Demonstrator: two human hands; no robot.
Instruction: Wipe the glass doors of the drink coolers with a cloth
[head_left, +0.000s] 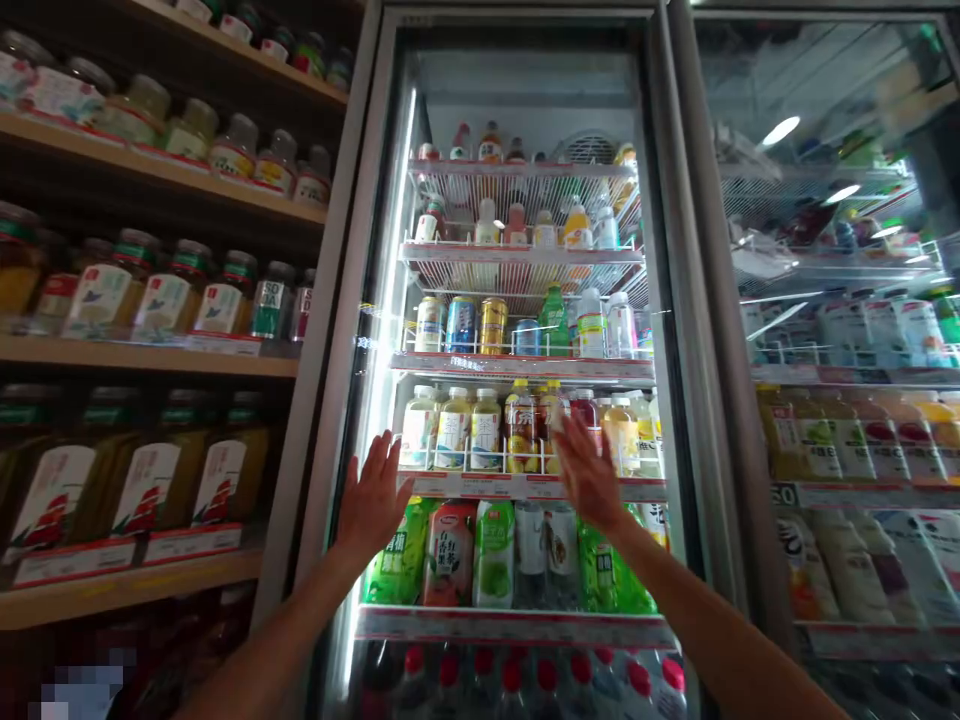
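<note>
My left hand [373, 492] is raised in front of a lit glass-door drinks fridge [517, 60], near the left side of its frame. Its fingers point upward, apart from any grip, and it holds nothing. To the right, my right hand [589, 475] is held up with fingers stretched, slightly blurred, and nothing in it. Whether either palm touches the glass I cannot tell. Between the hands, behind the glass, stand pale tea bottles [454, 430] and yellow-capped bottles [520, 425]. Below them are a red bottle [448, 555] and a green-labelled bottle [493, 555].
Wooden shelves [150, 355] with rows of jars and bottles run along the left. A second glass-door fridge [847, 380] of drinks stands on the right. Cans [493, 326] line a wire shelf above hand height, and red-capped bottles [511, 675] fill the bottom.
</note>
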